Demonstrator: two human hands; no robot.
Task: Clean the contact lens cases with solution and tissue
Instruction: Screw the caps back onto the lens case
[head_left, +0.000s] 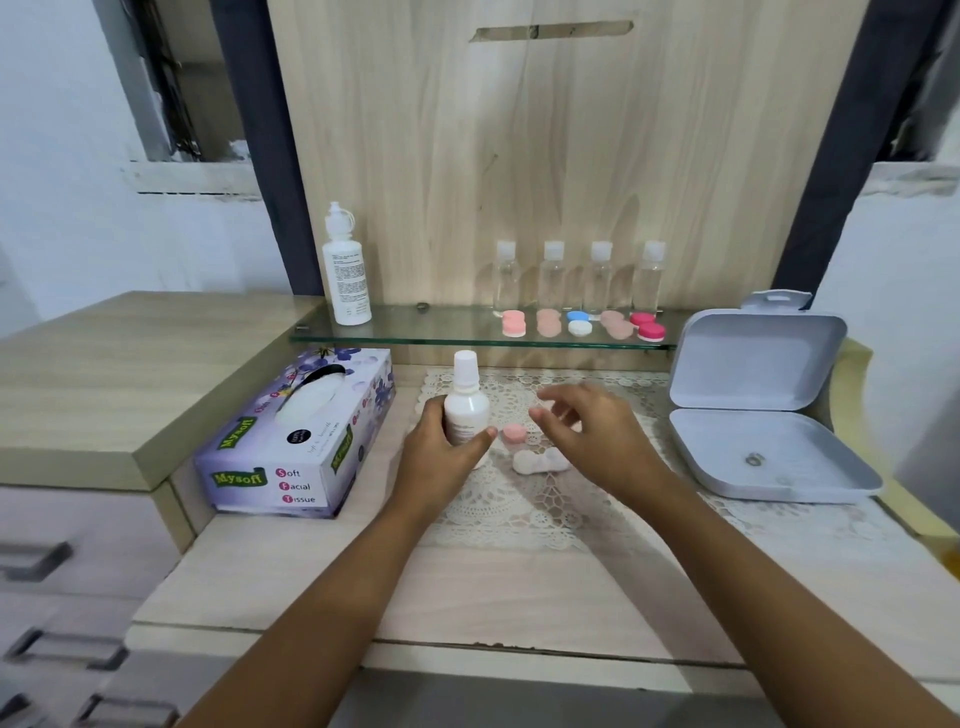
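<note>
Countertop (519, 587) of pale wood, viewed from above and behind both forearms. A lace doily (519, 512) is laid at the centre. On it a small white bottle (466, 410) with a white cap is held upright by the left hand (436, 460), whose fingers and thumb are curled round the bottle's lower body. The right hand (597, 436) is shown just above the doily with fingers spread and slightly bent; motion blur hides the fingertips, and whether they touch anything cannot be told. Between the two hands a pink cap (514, 432) lies on the doily, and just in front of it a white lens case body (540, 461) is seen, partly covered by the right hand.

A tissue box (296, 447), purple and floral, is placed to the left of the doily. To the right an open grey box (753, 405) is set with its lid raised. Behind, a glass shelf (441, 332) carries a tall white solution bottle (345, 270) at its left end, and four clear bottles (553, 275) in a row. In front of these, five lens cases (578, 322) are lined up: pink, peach, blue-and-white, peach and magenta. Drawers (52, 561) with grey handles are visible at lower left.
</note>
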